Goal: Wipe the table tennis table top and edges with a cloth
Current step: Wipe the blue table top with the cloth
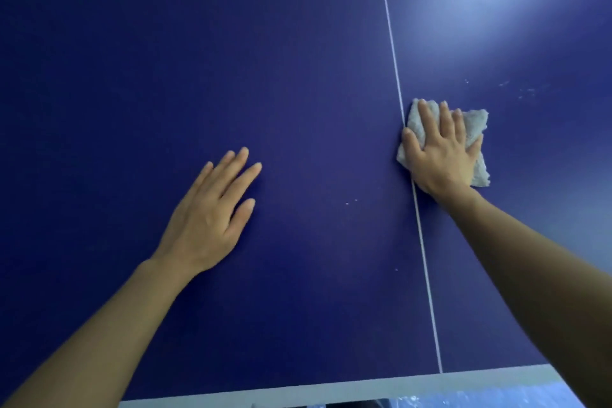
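1. Under the right hand, fingers spread flat, a crumpled white cloth is pressed onto the dark blue table tennis table top.
2. Left hand rests flat and empty, well apart.

The table lies flat and bare to the far side and far left. Only the left hand, resting flat near centre, and the right hand pressing the cloth on the right stand on it.

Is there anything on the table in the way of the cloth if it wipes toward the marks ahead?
Nothing visible. The right hand presses the cloth flat; only bare table separates it from the white specks.
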